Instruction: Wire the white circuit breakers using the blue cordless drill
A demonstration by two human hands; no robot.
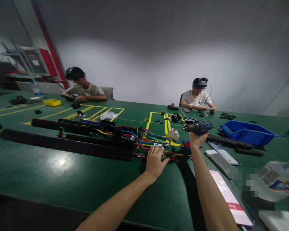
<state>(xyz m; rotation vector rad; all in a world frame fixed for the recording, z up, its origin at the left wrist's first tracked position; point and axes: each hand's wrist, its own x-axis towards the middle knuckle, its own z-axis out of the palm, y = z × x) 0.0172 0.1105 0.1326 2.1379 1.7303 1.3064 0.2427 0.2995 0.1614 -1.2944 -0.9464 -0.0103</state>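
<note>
My right hand (198, 138) is wrapped round the grip of a dark blue cordless drill (199, 127), held up over the table with its long bit pointing left. Behind the tip of that bit is a white block (174, 135) that looks like a circuit breaker; I cannot tell whether they touch. My left hand (155, 162) curls over another white circuit breaker (158, 146), gripping it near the table. Red, yellow and blue wires (144, 146) run to it from the long black power strips (69, 143) on the left. The fingers partly cover the breaker.
A blue bin (249, 132) stands on the right. Nearer lie phones (223, 153), a pink-and-white box (230, 197) and a plastic package (279, 181). Yellow tape (156, 113) marks the green table (86, 183). Two people sit across it; a yellow tray (52, 102) is at the far left.
</note>
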